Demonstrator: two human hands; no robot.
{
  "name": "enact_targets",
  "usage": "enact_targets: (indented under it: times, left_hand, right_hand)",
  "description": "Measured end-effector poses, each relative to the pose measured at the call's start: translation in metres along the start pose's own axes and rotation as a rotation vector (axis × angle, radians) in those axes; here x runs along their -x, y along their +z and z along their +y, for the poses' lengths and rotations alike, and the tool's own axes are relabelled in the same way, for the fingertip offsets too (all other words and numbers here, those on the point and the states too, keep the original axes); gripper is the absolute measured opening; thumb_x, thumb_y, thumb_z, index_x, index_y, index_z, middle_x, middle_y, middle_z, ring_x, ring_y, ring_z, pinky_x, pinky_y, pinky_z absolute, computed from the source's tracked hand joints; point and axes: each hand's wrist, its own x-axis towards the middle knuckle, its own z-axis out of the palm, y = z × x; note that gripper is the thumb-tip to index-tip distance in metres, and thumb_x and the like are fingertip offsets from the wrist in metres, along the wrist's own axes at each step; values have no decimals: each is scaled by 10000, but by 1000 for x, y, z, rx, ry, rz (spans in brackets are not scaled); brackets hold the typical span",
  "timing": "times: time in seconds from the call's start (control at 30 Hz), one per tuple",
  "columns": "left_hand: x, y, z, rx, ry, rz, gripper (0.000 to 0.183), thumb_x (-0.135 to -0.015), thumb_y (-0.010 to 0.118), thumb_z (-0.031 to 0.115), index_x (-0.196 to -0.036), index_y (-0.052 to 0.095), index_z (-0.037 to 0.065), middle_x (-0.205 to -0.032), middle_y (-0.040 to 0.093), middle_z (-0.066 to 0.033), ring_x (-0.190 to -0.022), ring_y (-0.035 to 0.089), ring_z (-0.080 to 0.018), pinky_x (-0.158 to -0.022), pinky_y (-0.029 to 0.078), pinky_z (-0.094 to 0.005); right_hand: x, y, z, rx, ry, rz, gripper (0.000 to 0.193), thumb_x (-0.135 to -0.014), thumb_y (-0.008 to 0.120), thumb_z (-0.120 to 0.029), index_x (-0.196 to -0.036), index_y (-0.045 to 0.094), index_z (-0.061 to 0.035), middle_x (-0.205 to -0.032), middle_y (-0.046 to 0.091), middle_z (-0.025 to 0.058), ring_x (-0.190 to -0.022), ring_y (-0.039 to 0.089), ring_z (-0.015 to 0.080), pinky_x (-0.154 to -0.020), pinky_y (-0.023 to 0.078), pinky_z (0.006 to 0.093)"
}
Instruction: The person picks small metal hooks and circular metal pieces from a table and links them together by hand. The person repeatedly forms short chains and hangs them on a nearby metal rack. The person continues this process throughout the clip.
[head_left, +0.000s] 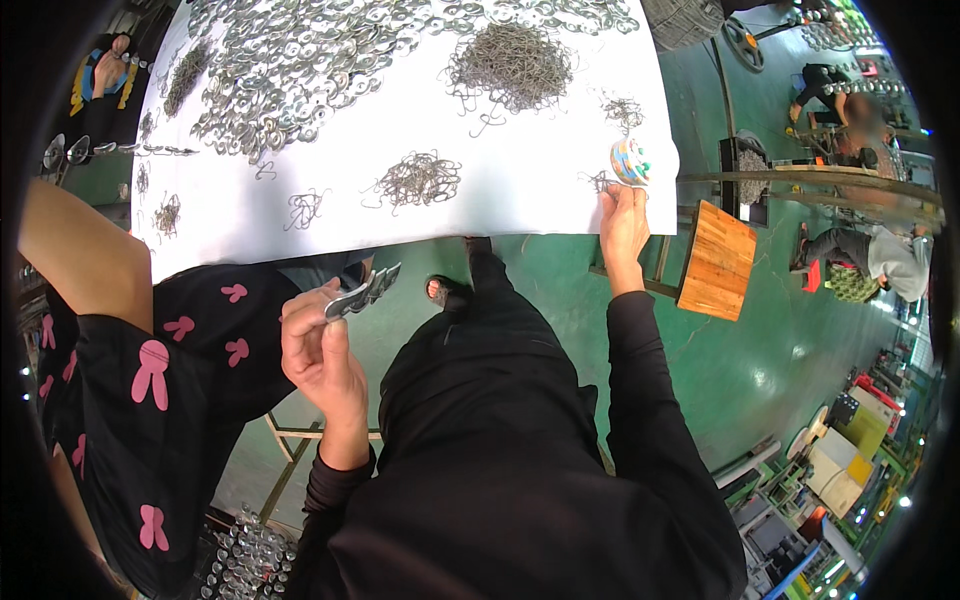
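My left hand (325,355), raised off the table's near edge, pinches a short row of shiny curved metal pieces (362,293) between thumb and fingers. At the table's right edge, my right hand (625,225) has its fingers drawn together. Its fingertips are beside a few wire hooks (600,181) and just below a round, colourful container (630,160). What those fingers grip, if anything, is hidden. On the white tabletop (530,195) lie a small pile of bent wire hooks (418,180), a larger hook pile (512,66) and many shiny metal discs (290,75).
A person in black clothes with pink shapes (155,375) is close on my left, one arm near the table. A wooden stool (718,260) stands on the green floor to the right. Shiny metal parts (250,555) lie low at the left. Other people sit farther right.
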Motion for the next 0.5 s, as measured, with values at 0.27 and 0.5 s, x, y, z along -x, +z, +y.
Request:
enact_targets:
  times: [0.27,0.5]
  left_hand:
    - [5,6,3,3,-13,-5,116,-851,609,114,-910,546,36,-893,517,-68,-887,525,-199,-934,412,-463]
    - [10,14,7,-8,-44,-13,103,-839,612,105,-883,540,46,-885,512,-64,-855,518,-191,-932,398,-482]
  right_hand:
    - [-28,34,-67,-173,-403,15,233,-802,573,-33,-1016,641,-95,-893,532,84,-840,551,272,-710,461,387]
    - [-62,78,-119,-190,-476,-50,255,-797,588,-52,-1043,642,-92,-864,518,72,-828,540,252,-690,443,367]
